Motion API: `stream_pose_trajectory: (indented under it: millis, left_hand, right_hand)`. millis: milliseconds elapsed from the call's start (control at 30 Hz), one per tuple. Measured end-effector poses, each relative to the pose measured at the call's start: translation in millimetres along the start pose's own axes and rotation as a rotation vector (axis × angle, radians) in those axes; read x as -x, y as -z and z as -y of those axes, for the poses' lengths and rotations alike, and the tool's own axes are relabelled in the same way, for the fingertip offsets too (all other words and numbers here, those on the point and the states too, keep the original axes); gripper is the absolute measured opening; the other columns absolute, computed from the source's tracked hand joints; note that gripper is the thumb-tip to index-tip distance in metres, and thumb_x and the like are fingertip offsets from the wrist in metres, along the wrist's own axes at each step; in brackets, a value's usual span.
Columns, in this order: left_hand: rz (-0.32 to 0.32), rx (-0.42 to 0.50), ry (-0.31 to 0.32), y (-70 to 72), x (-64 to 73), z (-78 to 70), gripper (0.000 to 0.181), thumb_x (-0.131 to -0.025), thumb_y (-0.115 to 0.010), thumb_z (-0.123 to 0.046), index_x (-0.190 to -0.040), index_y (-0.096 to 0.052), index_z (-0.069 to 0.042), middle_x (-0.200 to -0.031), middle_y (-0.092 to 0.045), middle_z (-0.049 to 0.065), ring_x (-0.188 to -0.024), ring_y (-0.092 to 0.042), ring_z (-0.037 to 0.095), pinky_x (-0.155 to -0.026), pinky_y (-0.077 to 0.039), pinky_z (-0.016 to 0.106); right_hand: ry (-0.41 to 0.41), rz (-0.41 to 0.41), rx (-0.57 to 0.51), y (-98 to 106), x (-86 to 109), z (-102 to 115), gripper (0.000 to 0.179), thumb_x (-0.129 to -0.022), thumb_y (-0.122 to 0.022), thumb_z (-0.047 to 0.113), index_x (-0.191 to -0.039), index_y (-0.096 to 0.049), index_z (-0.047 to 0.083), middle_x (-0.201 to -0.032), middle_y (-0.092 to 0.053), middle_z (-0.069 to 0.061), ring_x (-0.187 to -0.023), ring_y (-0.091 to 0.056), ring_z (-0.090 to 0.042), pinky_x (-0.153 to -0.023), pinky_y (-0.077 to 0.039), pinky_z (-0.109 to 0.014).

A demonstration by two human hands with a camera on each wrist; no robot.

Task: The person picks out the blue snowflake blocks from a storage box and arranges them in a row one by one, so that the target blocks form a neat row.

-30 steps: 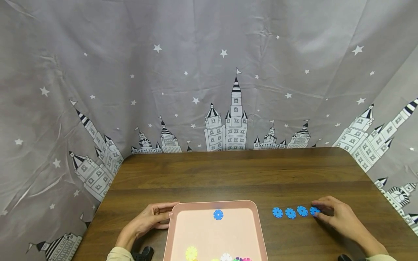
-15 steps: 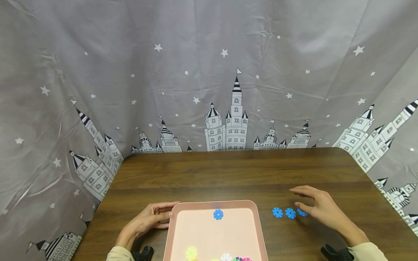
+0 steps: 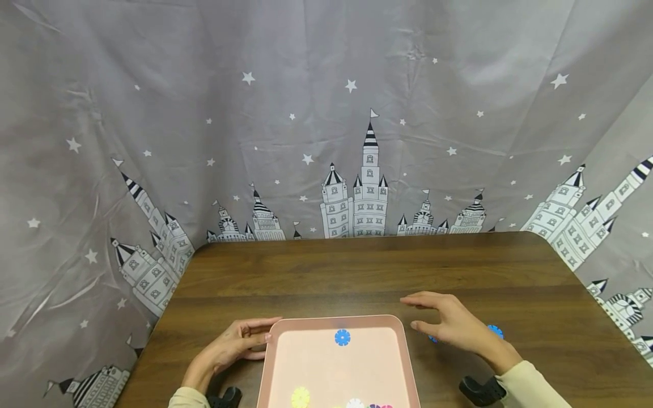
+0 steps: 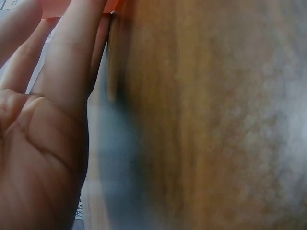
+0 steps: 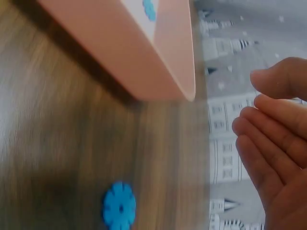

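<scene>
My left hand (image 3: pixel 232 347) rests against the far left corner of a pink tray (image 3: pixel 261 368), thumb and fingertips at its outer rim. In the left wrist view its fingers reach out nearly straight to the tray wall. My right hand (image 3: pixel 454 323) hovers over the table just right of the tray, fingers apart from the thumb, with nothing between them. Below it a blue notched disc (image 3: pixel 433 339) shows only in part, and another blue disc (image 3: pixel 495 330) shows beyond the wrist; the hand hides the rest of that row. Inside the tray, near its far wall, lies a blue disc (image 3: pixel 342 338).
Nearer in the tray are a yellow disc (image 3: pixel 300 397), a white disc (image 3: pixel 355 403) and other coloured ones, cut off by the frame's lower edge. The brown wooden table (image 3: pixel 316 272) ends at a grey curtain (image 3: pixel 285 136) printed with castles and stars.
My right hand has let go of the rightmost blue disc, lifted, and moved left over the row toward the tray. My left hand stays at the tray corner.
</scene>
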State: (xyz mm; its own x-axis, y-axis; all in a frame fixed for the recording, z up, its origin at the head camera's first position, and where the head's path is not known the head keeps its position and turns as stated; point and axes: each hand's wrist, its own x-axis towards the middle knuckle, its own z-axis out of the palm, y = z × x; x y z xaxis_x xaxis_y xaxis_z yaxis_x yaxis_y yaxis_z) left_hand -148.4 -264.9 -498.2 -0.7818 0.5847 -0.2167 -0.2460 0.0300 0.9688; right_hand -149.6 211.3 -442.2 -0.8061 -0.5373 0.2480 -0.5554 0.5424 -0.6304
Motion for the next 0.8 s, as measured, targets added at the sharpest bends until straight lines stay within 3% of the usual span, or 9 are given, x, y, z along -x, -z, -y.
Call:
stream_pose_trajectory:
  millis: [300,533,800]
  left_hand:
    - [0.016,0.011,-0.013,1.5,-0.5,2.3,0.046,-0.101,-0.053,-0.005,-0.144,-0.041,0.007,-0.134,-0.059,0.014,-0.114,-0.059,0.018,-0.092,-0.054,0.043]
    - [0.03,0.015,-0.026,2.1,-1.1,2.0,0.045,-0.101,-0.052,-0.003,-0.143,-0.041,0.007,-0.134,-0.059,0.014,-0.115,-0.059,0.018,-0.091,-0.054,0.043]
    - [0.032,0.022,-0.025,1.7,-0.1,0.0,0.043,-0.101,-0.053,-0.004,-0.143,-0.048,0.002,-0.134,-0.059,0.013,-0.115,-0.059,0.018,-0.092,-0.054,0.042]
  right_hand:
    - [0.046,0.098,-0.05,-18.9,-14.5,11.8,0.04,-0.087,-0.073,0.009,-0.127,-0.067,0.012,-0.124,-0.066,0.001,-0.115,-0.06,-0.019,-0.095,-0.052,-0.041]
    - [-0.011,0.169,-0.068,-31.3,-16.8,17.7,0.04,-0.088,-0.073,0.017,-0.127,-0.067,0.009,-0.125,-0.065,0.003,-0.114,-0.06,-0.016,-0.094,-0.053,-0.039]
    - [0.0,0.268,-0.075,-42.4,-23.6,22.3,0.045,-0.088,-0.072,0.017,-0.132,-0.064,0.008,-0.132,-0.062,-0.005,-0.123,-0.055,-0.023,-0.101,-0.049,-0.041]
